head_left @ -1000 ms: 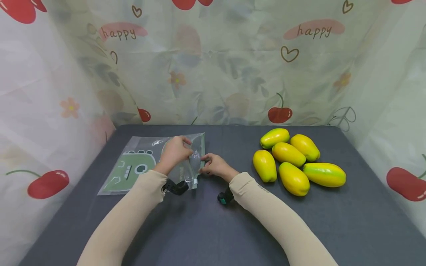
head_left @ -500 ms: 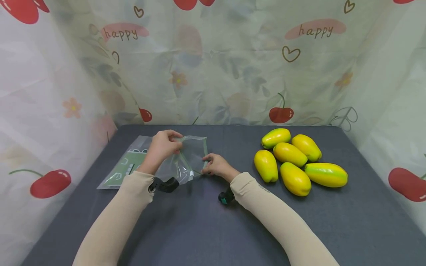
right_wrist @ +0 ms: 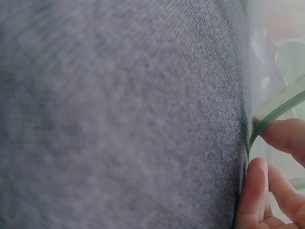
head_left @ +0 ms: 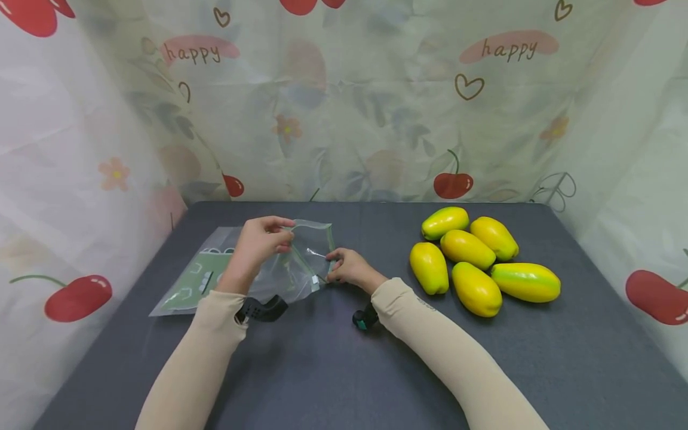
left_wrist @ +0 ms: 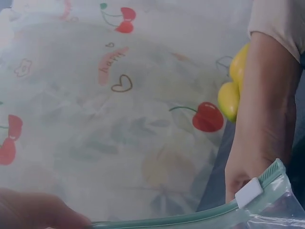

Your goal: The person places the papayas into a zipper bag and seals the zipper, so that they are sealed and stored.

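A clear slider zip bag [head_left: 196,280] with a green cartoon print lies on the left half of the table, its mouth facing right and gaping. My left hand [head_left: 258,245] pinches the raised upper edge of that mouth between thumb and fingers. In the left wrist view its thumb [left_wrist: 40,210] lies along the green zip strip [left_wrist: 167,222]. The white slider [head_left: 315,283] sits at the near end of the strip. My right hand [head_left: 349,267] pinches the opposite edge low by the table; its fingertips [right_wrist: 257,176] meet the green strip in the right wrist view.
Several yellow oblong fruits [head_left: 467,249], some tinged green, lie grouped on the right side of the dark cloth-covered table [head_left: 344,370]. A patterned curtain [head_left: 344,119] hangs behind the table and along both sides.
My left hand has drawn the upper edge of the bag leftward, widening the mouth, then sunk slightly over the last half second. My right hand has stayed almost in place on its edge.
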